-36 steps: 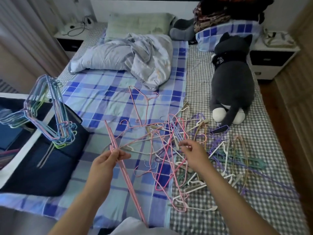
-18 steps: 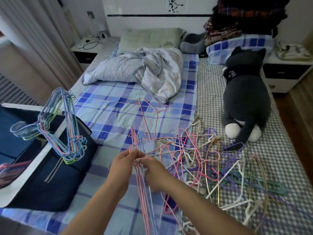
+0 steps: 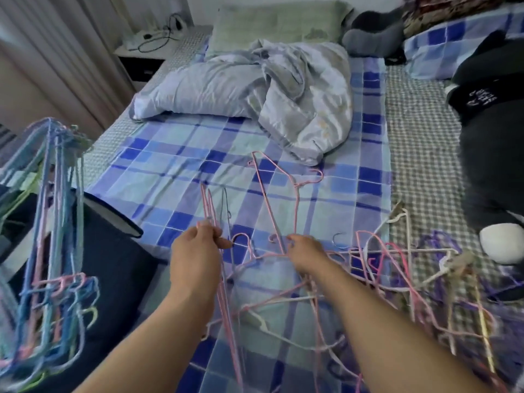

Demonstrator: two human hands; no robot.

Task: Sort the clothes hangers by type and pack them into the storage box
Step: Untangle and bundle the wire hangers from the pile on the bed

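My left hand (image 3: 195,249) grips a thin bunch of pink wire hangers (image 3: 211,205) held edge-on, their ends sticking up past my fingers and running down toward me. My right hand (image 3: 306,253) reaches into the tangled pile of coloured hangers (image 3: 397,279) on the bed, its fingers curled at a pink wire hanger (image 3: 272,191) lying flat. A sorted bundle of blue, pink and green hangers (image 3: 54,236) stands upright in the dark storage box (image 3: 113,268) at the left.
A crumpled grey quilt (image 3: 269,89) and a green pillow (image 3: 278,24) lie at the head of the bed. A large dark plush cat (image 3: 493,143) lies along the right side. A nightstand with cables (image 3: 153,43) stands at the far left.
My right hand left the bunch in my left hand and moved right to the pile, onto a pink hanger. The view moved closer to the bed.
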